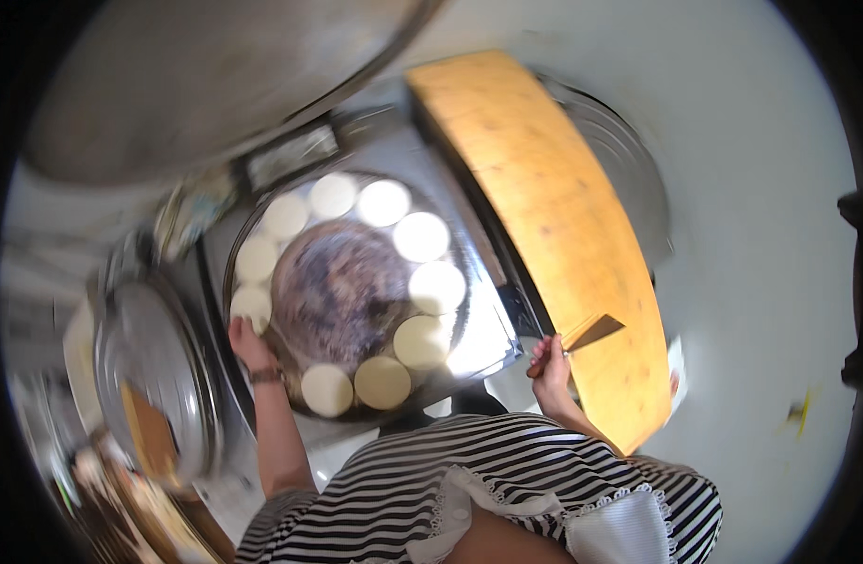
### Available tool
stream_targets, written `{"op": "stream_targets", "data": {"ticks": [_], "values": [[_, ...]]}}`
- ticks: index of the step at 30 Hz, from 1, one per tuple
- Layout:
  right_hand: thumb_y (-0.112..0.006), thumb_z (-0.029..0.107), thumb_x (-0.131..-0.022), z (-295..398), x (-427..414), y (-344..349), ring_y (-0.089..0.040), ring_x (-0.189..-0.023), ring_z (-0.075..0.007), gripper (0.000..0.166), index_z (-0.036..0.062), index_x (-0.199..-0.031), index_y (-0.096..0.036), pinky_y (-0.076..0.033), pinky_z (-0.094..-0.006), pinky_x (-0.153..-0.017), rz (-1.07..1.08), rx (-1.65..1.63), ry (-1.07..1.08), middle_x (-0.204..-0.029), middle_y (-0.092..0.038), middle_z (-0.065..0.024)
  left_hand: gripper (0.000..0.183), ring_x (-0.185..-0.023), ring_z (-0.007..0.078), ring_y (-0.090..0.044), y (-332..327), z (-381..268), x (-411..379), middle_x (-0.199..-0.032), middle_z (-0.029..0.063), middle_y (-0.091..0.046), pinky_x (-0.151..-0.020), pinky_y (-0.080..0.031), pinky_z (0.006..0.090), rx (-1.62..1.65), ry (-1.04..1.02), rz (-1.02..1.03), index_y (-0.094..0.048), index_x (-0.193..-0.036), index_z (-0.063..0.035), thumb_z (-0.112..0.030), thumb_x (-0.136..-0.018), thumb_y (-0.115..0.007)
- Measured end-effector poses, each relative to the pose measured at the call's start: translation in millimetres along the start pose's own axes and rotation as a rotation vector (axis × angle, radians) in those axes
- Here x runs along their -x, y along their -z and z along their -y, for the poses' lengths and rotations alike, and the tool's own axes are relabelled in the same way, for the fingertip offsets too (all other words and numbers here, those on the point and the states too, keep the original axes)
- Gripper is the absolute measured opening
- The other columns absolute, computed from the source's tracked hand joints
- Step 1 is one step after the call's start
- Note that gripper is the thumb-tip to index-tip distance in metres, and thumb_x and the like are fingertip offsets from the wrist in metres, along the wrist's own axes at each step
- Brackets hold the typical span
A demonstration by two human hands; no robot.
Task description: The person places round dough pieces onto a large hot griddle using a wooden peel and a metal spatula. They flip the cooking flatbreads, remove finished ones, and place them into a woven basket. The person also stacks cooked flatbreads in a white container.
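Pale round dough discs (437,287) lie in a ring around the rim of a large round griddle pan (340,289), whose dark, mottled middle shows bare. My left hand (248,343) reaches over the pan's left edge, its fingertips on the near edge of the leftmost disc (251,307); whether they grip it cannot be told. On the right, my right hand (550,363) is closed around the handle of a metal scraper (598,333), its flared blade pointing right above a long wooden board (558,211). The near side of the ring has a gap to the left.
A large round metal lid (213,77) hangs or stands at the upper left. Another round metal lid or pan (156,381) is at the left, with a wooden piece (149,430) on it. A grey metal disc (625,162) shows behind the board.
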State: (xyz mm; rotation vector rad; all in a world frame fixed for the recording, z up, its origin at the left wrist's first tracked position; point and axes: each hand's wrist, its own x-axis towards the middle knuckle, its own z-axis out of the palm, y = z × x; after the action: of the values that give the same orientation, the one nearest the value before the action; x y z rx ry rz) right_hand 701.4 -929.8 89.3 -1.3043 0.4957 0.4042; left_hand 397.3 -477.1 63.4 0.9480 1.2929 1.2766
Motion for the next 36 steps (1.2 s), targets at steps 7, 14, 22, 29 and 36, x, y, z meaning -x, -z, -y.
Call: {"op": "stream_targets", "data": {"ticks": [7, 14, 22, 29, 36], "values": [[-0.057, 0.031, -0.087, 5, -41, 64, -0.051, -0.059, -0.019, 0.019, 0.013, -0.09, -0.051, -0.044, -0.0304, -0.054, 0.026, -0.989, 0.081, -0.071, -0.056, -0.0064, 0.02, -0.092, 0.0106, -0.056, -139, -69, 132, -0.105, 0.004, -0.06, -0.082, -0.045, 0.0244, -0.012, 0.318, 1.039, -0.055, -0.108, -0.0043, -0.009, -0.089, -0.052], [-0.062, 0.009, -0.079, 97, 146, 197, -0.053, -0.054, -0.0172, 0.01, 0.0038, -0.084, -0.055, -0.044, -0.0295, -0.046, -0.388, -1.073, 0.538, -0.068, -0.055, -0.0061, 0.027, -0.094, 0.0174, -0.054, -207, -104, 289, -0.104, 0.0078, -0.058, -0.088, -0.042, 0.0309, 0.041, 0.526, 1.375, -0.053, -0.108, -0.001, -0.021, -0.092, -0.044], [-0.063, 0.01, -0.078, 85, 290, 378, -0.055, -0.055, -0.0154, 0.013, 0.0007, -0.085, -0.058, -0.042, -0.0271, -0.044, -0.796, -1.103, 0.983, -0.073, -0.06, -0.0066, 0.03, -0.098, 0.0211, -0.053, -280, 10, 685, -0.108, 0.0119, -0.056, -0.091, -0.04, 0.0339, -0.233, 0.775, 2.266, -0.051, -0.111, 0.0019, -0.019, -0.089, -0.047], [-0.06, 0.012, -0.082, 19, 364, 421, -0.055, -0.062, -0.0135, 0.016, 0.0021, -0.093, -0.056, -0.042, -0.0256, -0.048, -1.064, -1.147, 1.387, -0.081, -0.059, -0.0046, 0.035, -0.102, 0.0243, -0.051, -199, 24, 889, -0.111, 0.0154, -0.054, -0.094, -0.039, 0.0365, -0.438, 0.927, 2.808, -0.049, -0.114, 0.0044, -0.016, -0.086, -0.05], [-0.06, 0.012, -0.082, 51, 373, 398, -0.056, -0.068, -0.0138, 0.018, 0.0039, -0.097, -0.057, -0.042, -0.027, -0.05, -1.477, -1.131, 1.53, -0.084, -0.06, -0.004, 0.04, -0.105, 0.0276, -0.05, -274, 38, 1008, -0.114, 0.0189, -0.053, -0.096, -0.038, 0.0392, -0.414, 1.235, 2.963, -0.047, -0.116, 0.0069, -0.014, -0.083, -0.052]]}}
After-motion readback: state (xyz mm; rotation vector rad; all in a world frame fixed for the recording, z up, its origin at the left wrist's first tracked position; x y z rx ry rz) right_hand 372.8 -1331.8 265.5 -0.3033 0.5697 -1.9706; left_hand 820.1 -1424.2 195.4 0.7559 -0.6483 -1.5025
